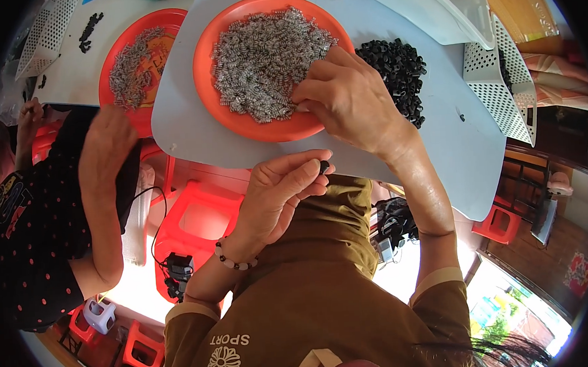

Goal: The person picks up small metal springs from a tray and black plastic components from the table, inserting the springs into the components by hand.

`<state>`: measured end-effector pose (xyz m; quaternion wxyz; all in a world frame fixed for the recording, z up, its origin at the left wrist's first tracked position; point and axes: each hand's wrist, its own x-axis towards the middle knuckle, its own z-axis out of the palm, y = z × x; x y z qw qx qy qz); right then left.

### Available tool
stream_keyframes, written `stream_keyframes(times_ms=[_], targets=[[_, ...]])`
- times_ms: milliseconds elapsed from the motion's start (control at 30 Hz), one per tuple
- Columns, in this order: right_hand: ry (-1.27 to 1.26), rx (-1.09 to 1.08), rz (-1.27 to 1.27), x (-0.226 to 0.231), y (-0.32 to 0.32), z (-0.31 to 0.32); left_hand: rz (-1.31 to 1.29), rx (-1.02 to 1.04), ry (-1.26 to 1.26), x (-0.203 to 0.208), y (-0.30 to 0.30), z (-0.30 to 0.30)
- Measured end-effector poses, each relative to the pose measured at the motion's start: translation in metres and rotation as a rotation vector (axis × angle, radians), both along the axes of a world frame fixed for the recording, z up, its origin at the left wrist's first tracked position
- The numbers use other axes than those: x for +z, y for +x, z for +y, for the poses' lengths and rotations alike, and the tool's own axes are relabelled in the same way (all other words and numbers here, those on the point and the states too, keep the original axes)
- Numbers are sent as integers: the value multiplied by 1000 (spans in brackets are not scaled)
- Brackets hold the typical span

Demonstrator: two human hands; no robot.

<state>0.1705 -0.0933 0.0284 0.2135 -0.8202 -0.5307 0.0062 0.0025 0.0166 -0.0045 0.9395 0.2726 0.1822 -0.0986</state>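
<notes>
My left hand (274, 194) is closed in a pinch, with a small black plastic part (324, 166) between thumb and fingertips, just off the table's near edge. An orange plate (205, 82) heaped with small metal springs (261, 62) lies on the pale table in front of me. Over the plate's right side reaches my right hand (356, 100), its bent fingers drawn together at the springs. What its fingertips hold is hidden. Beside that hand, on the table, lies a pile of small black parts (394, 72).
A white plastic bin (431, 7) stands at the far right, next to a perforated white basket (498, 83). To my left a co-worker's hand (108, 143) is near a second orange plate (107, 77) with springs. Red stools (199, 218) stand below the table.
</notes>
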Motion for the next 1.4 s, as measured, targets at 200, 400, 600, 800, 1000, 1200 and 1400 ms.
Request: stream_keyframes(times_ms=[200,400,600,800,1000,1200,1400], targets=[[-152,51,-85,0,-1,6,-31,24,-2,-4,-3,3],[-134,20,-68,-1,-1,1,-44,6,18,-1,-2,2],[193,-46,253,14,-7,-14,-42,54,51,-1,-1,-2],[659,21,1316,10,-51,-53,-103,7,115,6,5,-13],[684,-138,1525,9,-78,-69,-163,-33,278,9,4,-25],[741,-163,1537,-4,-85,-83,-143,-75,296,14,1,-34],[857,-242,1426,-1,-92,-88,-115,-84,165,14,2,-41]])
